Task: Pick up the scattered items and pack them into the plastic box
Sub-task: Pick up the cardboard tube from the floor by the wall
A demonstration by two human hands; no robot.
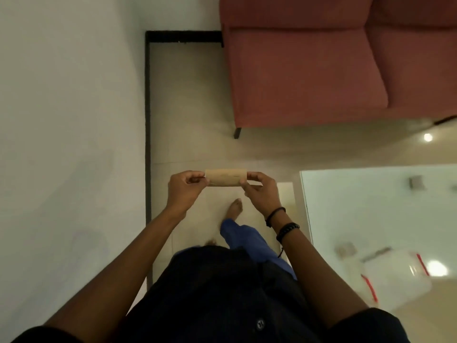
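Box [395, 278] of clear plastic with red clips stands on the glass tabletop [371, 206] at the lower right, well apart from the cardboard tube [225, 178], which is held level in the air over the floor [188, 107]. Left hand [184, 188] and right hand [262, 191] have their fingers clamped on the two ends of the tube. A red sofa [309, 70] stands ahead and a white wall [61, 120] is at the left, nothing lying between tube and box.

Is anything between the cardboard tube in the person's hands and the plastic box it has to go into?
Nothing visible. Left hand and right hand hold the cardboard tube by its ends, above the floor. The plastic box sits low right on the glass table; only air lies between.
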